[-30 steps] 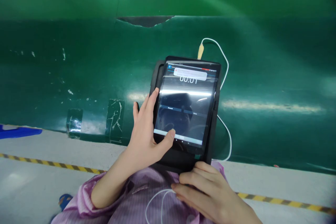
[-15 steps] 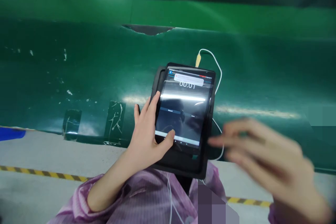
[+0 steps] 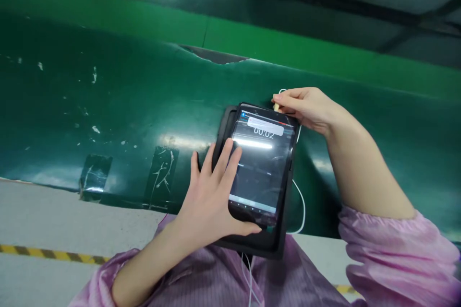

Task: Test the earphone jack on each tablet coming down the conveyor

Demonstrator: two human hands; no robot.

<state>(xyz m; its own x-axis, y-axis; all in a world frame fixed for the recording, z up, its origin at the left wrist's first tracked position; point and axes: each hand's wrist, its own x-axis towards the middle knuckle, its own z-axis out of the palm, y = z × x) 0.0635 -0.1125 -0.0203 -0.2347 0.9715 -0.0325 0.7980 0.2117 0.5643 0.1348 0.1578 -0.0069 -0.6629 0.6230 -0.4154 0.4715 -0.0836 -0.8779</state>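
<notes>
A tablet (image 3: pixel 261 163) with a lit dark screen reading 00:02 lies in a black tray-like case (image 3: pixel 281 242) at the table's front edge. My left hand (image 3: pixel 212 196) rests over the tablet's left side, fingers spread, its thumb along the bottom border. At the tablet's top edge, my right hand (image 3: pixel 306 108) pinches the yellow plug (image 3: pixel 276 106) of a white cable (image 3: pixel 303 211). The plug's tip is hard to make out. Down the right side of the case runs the cable, partly hidden behind the tablet and my right hand.
The green table mat (image 3: pixel 126 91) has a torn patch (image 3: pixel 219 55) near its back edge, scuffs, and tape pieces (image 3: pixel 95 175) at the front left. A yellow-and-black floor stripe (image 3: pixel 54 253) shows below the table. White cords (image 3: pixel 249 278) hang over my clothing.
My right hand has moved from beside the tablet up to its top edge and taken hold of the yellow plug. My left thumb has slid off the screen downward. The timer went from 00:01 to 00:02.
</notes>
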